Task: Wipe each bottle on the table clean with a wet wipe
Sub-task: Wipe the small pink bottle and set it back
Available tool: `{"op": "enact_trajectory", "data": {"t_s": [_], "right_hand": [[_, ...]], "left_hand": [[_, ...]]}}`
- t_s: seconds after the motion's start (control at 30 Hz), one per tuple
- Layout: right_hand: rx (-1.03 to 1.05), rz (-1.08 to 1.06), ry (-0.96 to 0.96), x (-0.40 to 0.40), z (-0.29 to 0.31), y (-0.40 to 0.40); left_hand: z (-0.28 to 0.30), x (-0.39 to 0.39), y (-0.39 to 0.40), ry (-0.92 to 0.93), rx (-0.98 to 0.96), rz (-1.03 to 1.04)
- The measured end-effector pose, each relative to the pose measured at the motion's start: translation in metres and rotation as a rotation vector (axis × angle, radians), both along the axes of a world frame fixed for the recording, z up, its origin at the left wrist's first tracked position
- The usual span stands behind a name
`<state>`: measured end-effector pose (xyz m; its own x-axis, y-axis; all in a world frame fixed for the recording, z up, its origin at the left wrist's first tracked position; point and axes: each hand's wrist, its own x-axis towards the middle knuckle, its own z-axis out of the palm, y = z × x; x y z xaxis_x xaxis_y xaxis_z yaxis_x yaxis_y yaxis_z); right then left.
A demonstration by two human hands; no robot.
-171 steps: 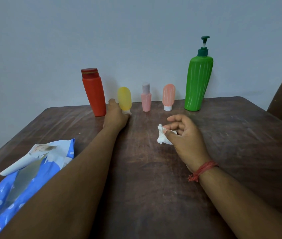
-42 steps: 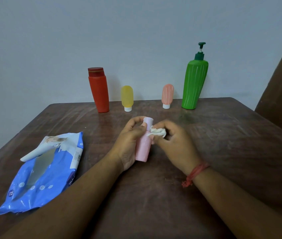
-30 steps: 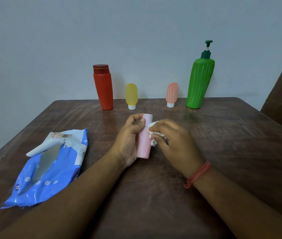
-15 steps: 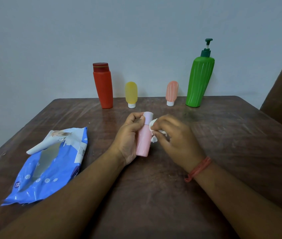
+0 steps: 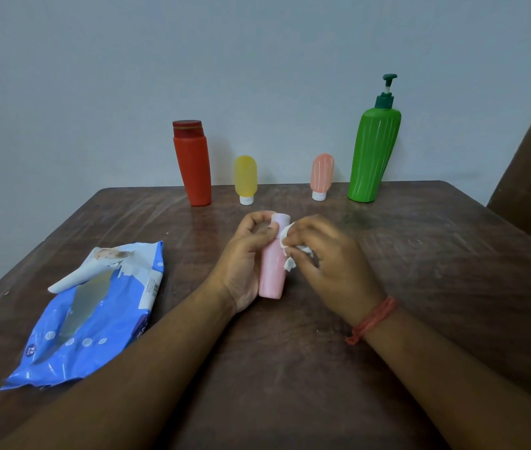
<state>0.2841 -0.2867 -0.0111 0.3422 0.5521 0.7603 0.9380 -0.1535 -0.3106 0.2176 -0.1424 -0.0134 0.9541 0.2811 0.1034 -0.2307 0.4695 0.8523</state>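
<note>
The left hand (image 5: 244, 264) grips the unlabelled pink bottle (image 5: 272, 271). The right hand (image 5: 332, 267), at its 3 o'clock, pinches a wet wipe (image 5: 288, 251) against it. The print on the blue wipes pack (image 5: 95, 316) is unreadable.

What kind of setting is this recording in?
Probably a plain room at home: a worn dark wooden table pushed against a bare pale wall, with toiletry-style plastic bottles like the green pump bottle.

A small pink bottle (image 5: 272, 271) is held upright above the table, a crumpled white wet wipe (image 5: 290, 251) against its neck. Red (image 5: 192, 167), yellow (image 5: 245, 177), peach (image 5: 322, 173) and green pump (image 5: 371, 151) bottles stand along the wall.
</note>
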Motion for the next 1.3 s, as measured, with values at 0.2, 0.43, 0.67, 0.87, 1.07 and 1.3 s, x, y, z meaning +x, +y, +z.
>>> {"op": "enact_trajectory", "data": {"t_s": [0.2,0.43,0.67,0.87,1.07,1.3], "right_hand": [[-0.196,0.065,-0.148,-0.004,-0.003,0.0],[-0.174,0.073,-0.183,-0.01,0.001,0.004],[-0.151,-0.042,-0.302,-0.013,-0.002,0.007],[-0.287,0.026,-0.148,-0.008,-0.008,0.008],[-0.286,0.063,-0.16,-0.012,0.001,0.0],[-0.237,0.097,-0.113,-0.01,0.003,-0.005]], "left_hand": [[0.001,0.0,0.005,-0.009,-0.095,-0.017],[0.0,0.001,0.006,0.021,-0.079,-0.012],[0.001,0.001,0.004,-0.007,-0.099,-0.058],[-0.003,0.006,0.011,-0.007,-0.07,-0.011],[-0.004,0.009,0.011,0.0,-0.014,-0.007],[-0.001,0.006,0.011,0.012,0.014,-0.017]]}}
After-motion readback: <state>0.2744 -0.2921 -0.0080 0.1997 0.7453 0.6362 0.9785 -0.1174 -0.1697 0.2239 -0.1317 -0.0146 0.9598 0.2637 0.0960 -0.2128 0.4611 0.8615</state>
